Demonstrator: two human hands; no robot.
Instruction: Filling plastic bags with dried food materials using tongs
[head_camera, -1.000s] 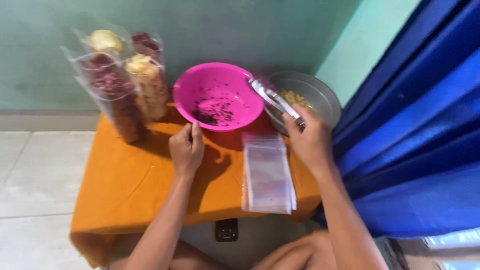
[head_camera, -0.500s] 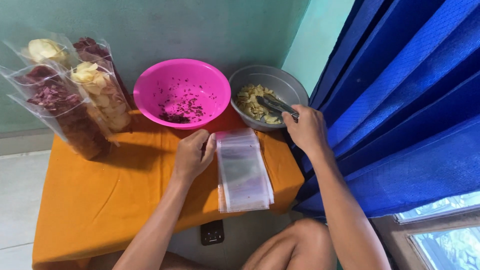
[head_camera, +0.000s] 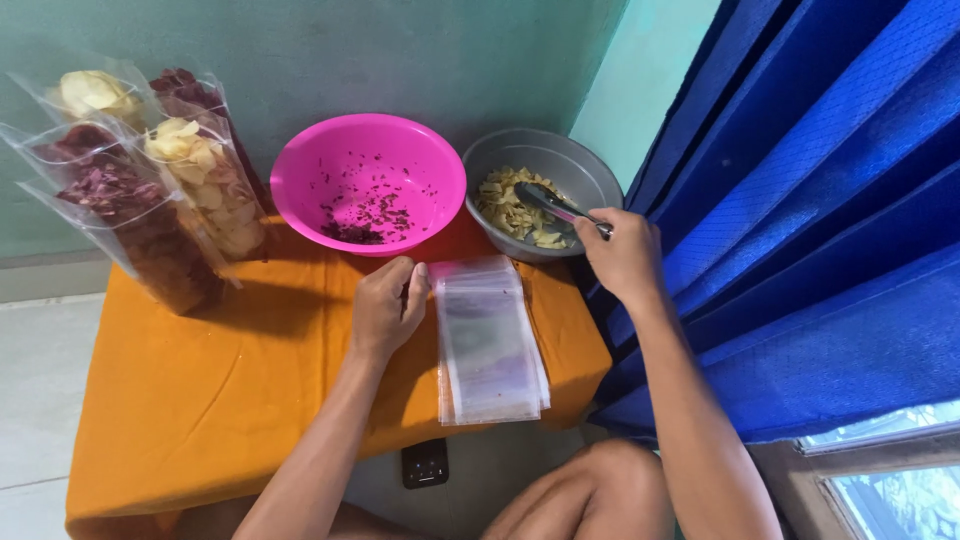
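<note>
Head view: the right hand grips metal tongs, tips in pale chips inside the grey metal bowl. The left hand's curled fingers rest at the stack of clear plastic bags, seemingly separating one; chips need lifting across.

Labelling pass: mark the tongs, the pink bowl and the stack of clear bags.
tongs (head_camera: 550, 200), head view, on the metal arms above the chips.
pink bowl (head_camera: 300, 165), head view, on its left rim.
stack of clear bags (head_camera: 490, 345), head view, on the middle of the top bag.
</note>
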